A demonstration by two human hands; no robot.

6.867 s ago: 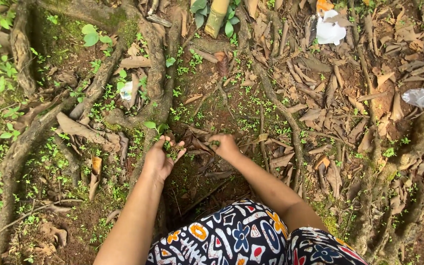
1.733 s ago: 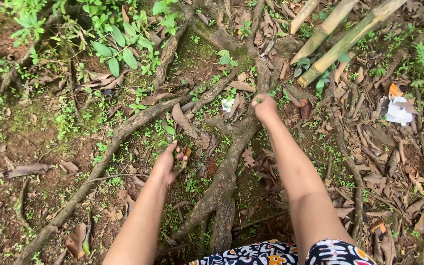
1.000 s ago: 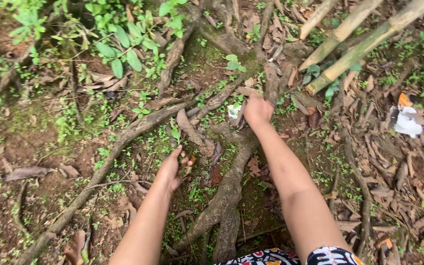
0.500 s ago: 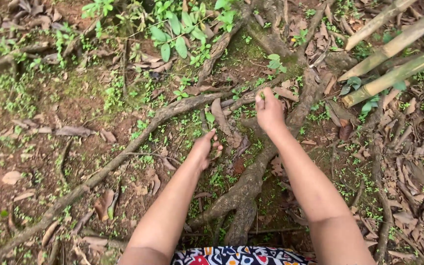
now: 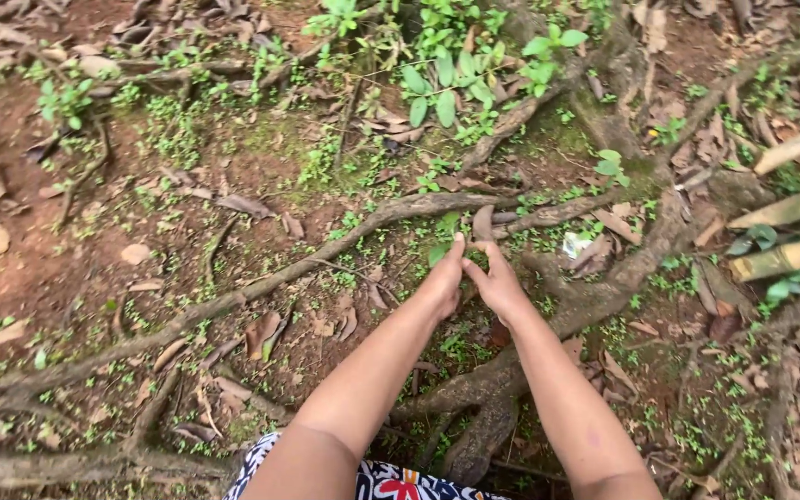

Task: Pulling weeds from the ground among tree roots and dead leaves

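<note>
Your left hand (image 5: 443,282) and right hand (image 5: 495,282) meet, fingers pinching at a small green seedling (image 5: 443,236) just beyond your fingertips, beside the root (image 5: 363,222). Grip low at the stem, pull straight.

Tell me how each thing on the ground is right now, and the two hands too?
left hand: low over the ground, fingers at a small green seedling
right hand: beside the left, fingers stretched forward
seedling: upright, rooted
long tree root: lying across the soil
dry leaf: curled, brown
bamboo poles: lying tilted
white scrap: crumpled
</note>
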